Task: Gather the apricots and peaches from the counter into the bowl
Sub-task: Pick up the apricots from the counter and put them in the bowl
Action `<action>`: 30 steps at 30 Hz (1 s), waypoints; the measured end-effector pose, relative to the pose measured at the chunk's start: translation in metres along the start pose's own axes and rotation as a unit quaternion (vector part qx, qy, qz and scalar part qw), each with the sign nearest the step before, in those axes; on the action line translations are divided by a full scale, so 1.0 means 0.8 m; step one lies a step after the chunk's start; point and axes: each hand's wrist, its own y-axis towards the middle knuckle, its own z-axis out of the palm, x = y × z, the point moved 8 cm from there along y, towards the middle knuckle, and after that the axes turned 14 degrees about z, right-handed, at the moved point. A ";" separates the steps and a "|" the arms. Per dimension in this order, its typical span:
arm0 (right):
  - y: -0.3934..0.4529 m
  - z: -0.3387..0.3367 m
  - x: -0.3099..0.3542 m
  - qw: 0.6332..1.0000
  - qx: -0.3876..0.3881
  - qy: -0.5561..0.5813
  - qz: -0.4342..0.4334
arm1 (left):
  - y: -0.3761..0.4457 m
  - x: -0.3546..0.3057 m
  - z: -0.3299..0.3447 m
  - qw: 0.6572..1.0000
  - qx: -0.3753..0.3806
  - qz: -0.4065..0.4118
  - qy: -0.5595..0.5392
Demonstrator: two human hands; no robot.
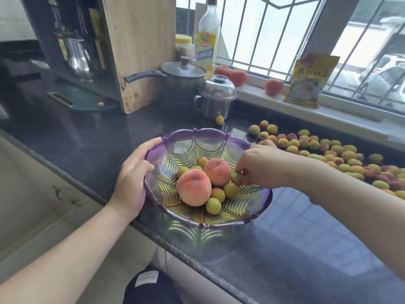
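A clear purple-rimmed bowl [210, 137] sits near the front edge of the dark counter. Inside lie two peaches [194, 187] and several small apricots [213, 205]. My left hand [131, 178] grips the bowl's left rim, thumb inside. My right hand [260, 165] reaches into the bowl from the right, its fingertips pinching a greenish apricot [237, 178] low against the far peach. Many more apricots [333, 150] lie spread over the counter to the right, and one stray apricot [219, 120] rests by the steel mug.
Behind the bowl stand a steel lidded mug [215, 99], a pot with a glass lid [183, 77], an oil bottle [207, 38] and a wooden cutting board [140, 49]. Tomatoes [274, 86] and a yellow packet [306, 81] sit on the windowsill.
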 end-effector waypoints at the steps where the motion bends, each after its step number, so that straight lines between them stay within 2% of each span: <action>1: 0.003 0.003 -0.005 1.000 0.016 0.004 -0.001 | 0.000 0.000 0.000 1.000 0.000 -0.003 -0.002; 4: 0.013 -0.018 -0.039 0.992 -0.007 0.120 0.034 | -0.001 0.000 0.003 1.000 0.005 -0.005 -0.008; 7: 0.040 -0.059 -0.075 0.957 -0.096 0.265 0.066 | -0.001 0.001 0.003 1.000 0.007 -0.002 -0.010; 9: 0.080 -0.061 -0.086 0.942 -0.103 0.304 0.095 | 0.001 0.001 0.004 1.000 0.010 0.000 -0.019; 13: 0.182 -0.012 -0.073 0.958 -0.011 0.265 0.105 | 0.001 0.004 0.002 0.999 0.018 -0.003 -0.030; 17: 0.233 0.010 -0.060 0.968 0.049 0.221 0.110 | 0.001 0.004 0.003 0.999 0.021 -0.005 -0.035; 24: 0.272 0.024 -0.069 0.964 0.010 0.222 0.142 | 0.000 0.008 0.001 1.000 0.027 -0.012 -0.012; 30: 0.251 0.019 -0.076 0.952 -0.016 0.253 0.173 | 0.001 0.007 0.000 0.999 0.029 -0.018 0.003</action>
